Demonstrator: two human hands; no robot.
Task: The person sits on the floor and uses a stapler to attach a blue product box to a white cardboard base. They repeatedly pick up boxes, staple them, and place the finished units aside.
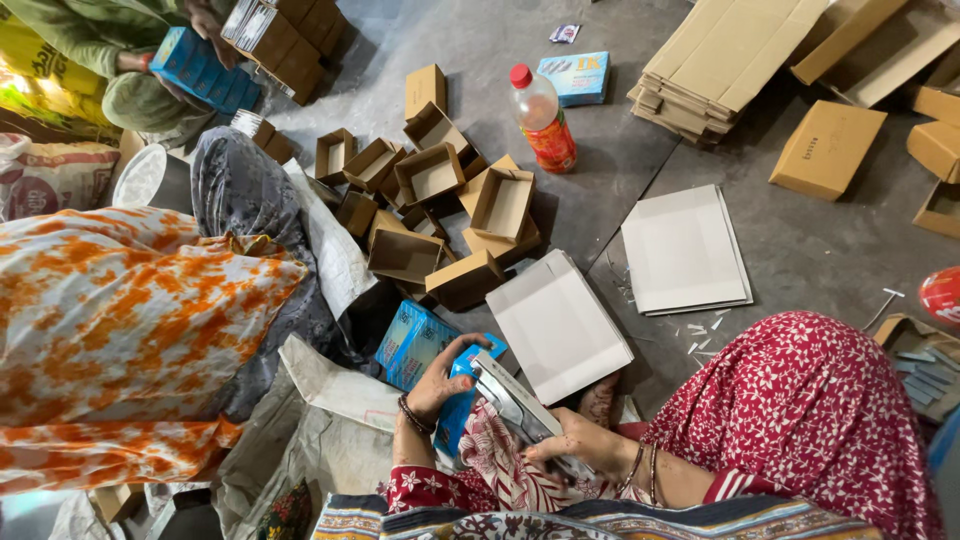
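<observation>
My left hand point(438, 378), with a bangle at the wrist, grips a small blue packet point(458, 408) low in the middle of the head view. My right hand point(568, 442) holds the lower end of a flat white and grey carton blank point(508, 392), which lies slanted against the blue packet. Both hands are close together above my red patterned lap. A stack of more blue packets point(408, 345) lies just left of my left hand. A white flat card sheet point(558, 325) rests on the floor right behind the hands.
A heap of open small brown boxes point(430, 200) fills the middle floor, with a bottle of orange drink point(543, 120) behind it. White sheets point(685, 250), flattened cardboard point(720, 55) and a closed brown box point(825, 150) lie to the right. A person in orange-white cloth point(120, 330) sits left.
</observation>
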